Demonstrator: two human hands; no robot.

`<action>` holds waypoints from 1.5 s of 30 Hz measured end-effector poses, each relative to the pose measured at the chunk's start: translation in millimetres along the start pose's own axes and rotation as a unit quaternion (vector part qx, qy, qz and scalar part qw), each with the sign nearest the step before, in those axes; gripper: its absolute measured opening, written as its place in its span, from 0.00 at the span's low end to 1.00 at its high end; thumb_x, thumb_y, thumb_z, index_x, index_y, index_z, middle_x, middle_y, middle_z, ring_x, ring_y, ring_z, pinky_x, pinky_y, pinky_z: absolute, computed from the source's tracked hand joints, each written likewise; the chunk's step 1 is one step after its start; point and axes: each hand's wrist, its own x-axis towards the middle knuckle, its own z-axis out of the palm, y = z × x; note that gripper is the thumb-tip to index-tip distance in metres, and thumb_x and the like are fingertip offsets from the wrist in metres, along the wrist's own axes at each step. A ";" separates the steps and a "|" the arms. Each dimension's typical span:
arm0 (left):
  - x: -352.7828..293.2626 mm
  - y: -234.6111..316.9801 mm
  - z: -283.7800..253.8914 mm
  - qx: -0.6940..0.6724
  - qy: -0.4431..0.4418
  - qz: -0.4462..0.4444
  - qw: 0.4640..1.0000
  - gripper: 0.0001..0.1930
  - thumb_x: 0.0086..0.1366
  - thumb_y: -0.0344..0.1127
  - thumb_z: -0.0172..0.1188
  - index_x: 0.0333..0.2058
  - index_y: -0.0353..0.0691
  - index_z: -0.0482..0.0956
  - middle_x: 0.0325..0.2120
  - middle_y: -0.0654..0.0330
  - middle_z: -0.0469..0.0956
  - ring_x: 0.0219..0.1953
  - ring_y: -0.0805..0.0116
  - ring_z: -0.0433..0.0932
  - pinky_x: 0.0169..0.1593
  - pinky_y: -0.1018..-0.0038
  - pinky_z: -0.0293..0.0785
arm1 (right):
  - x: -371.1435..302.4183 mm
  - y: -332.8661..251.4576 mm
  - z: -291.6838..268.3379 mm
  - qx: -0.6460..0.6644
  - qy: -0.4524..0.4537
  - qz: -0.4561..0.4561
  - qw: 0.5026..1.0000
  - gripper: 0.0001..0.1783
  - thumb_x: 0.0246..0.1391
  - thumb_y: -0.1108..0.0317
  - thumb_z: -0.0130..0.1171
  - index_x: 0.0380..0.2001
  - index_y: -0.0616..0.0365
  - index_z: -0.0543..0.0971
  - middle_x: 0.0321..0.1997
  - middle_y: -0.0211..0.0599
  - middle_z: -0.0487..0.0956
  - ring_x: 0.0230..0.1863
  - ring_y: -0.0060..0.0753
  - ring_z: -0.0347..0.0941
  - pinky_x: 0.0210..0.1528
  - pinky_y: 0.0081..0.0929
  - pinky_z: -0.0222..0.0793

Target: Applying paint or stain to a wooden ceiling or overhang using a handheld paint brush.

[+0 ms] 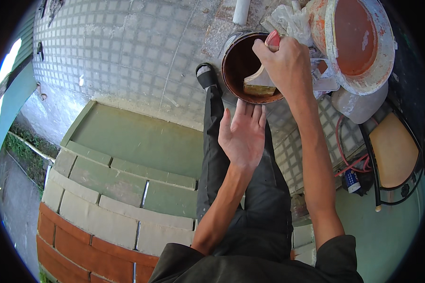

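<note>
My right hand (288, 63) is closed around the red handle of a wide paintbrush (259, 84). The brush's pale head and bristles are inside the near part of a round paint can (226, 78), whose inner wall is coated reddish brown. Just below the can's near rim lies my left hand (243, 139), palm up with fingers stretched out and nothing in it. Its fingertips reach the can's near edge; whether they touch it I cannot tell. The can's depth is in shadow, so the paint level is hidden.
A paint-splashed bucket (334, 45) of orange-brown liquid leans at the upper right, near a crumpled plastic bag (293, 22). A black-framed chair (394, 151) stands on the right. Left of my legs is a block-patterned wall (99, 210) in green, cream and orange.
</note>
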 end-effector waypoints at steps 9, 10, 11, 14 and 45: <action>-0.6 -0.4 0.4 0.004 -0.004 0.000 1.000 0.38 0.72 0.55 0.47 0.70 0.31 0.55 0.69 0.55 0.60 0.70 0.60 0.59 0.74 0.66 0.53 | -1.3 4.2 4.4 -0.005 0.015 -0.017 1.000 0.24 0.52 0.57 0.61 0.18 0.72 0.73 0.17 0.60 0.72 0.24 0.68 0.69 0.32 0.46 0.70; -0.9 0.1 0.7 0.004 -0.004 -0.001 1.000 0.38 0.72 0.55 0.47 0.70 0.31 0.55 0.69 0.55 0.60 0.70 0.60 0.59 0.74 0.66 0.53 | -2.1 4.6 4.6 -0.004 0.015 -0.017 1.000 0.24 0.52 0.57 0.61 0.18 0.72 0.73 0.17 0.60 0.72 0.24 0.68 0.69 0.32 0.46 0.70; -1.4 0.3 0.8 0.006 -0.005 -0.002 1.000 0.39 0.72 0.56 0.47 0.70 0.31 0.55 0.69 0.55 0.60 0.71 0.60 0.59 0.73 0.67 0.53 | -2.9 5.3 4.5 -0.004 0.013 -0.017 1.000 0.25 0.53 0.56 0.61 0.18 0.71 0.73 0.17 0.59 0.72 0.23 0.68 0.69 0.32 0.46 0.70; -2.3 1.0 -1.1 0.013 -0.004 -0.007 1.000 0.39 0.72 0.57 0.47 0.70 0.32 0.56 0.68 0.56 0.61 0.70 0.60 0.59 0.73 0.68 0.53 | -7.7 -0.7 -6.3 0.011 -0.015 0.002 1.000 0.25 0.55 0.55 0.61 0.19 0.69 0.75 0.16 0.55 0.73 0.21 0.61 0.71 0.31 0.43 0.70; 4.2 -6.2 9.9 0.011 -0.001 0.009 1.000 0.39 0.72 0.55 0.47 0.70 0.29 0.54 0.70 0.52 0.59 0.72 0.59 0.57 0.73 0.67 0.53 | 5.1 12.5 -31.5 0.114 -0.194 0.055 0.973 0.24 0.61 0.55 0.55 0.26 0.69 0.81 0.14 0.42 0.78 0.17 0.31 0.78 0.24 0.26 0.74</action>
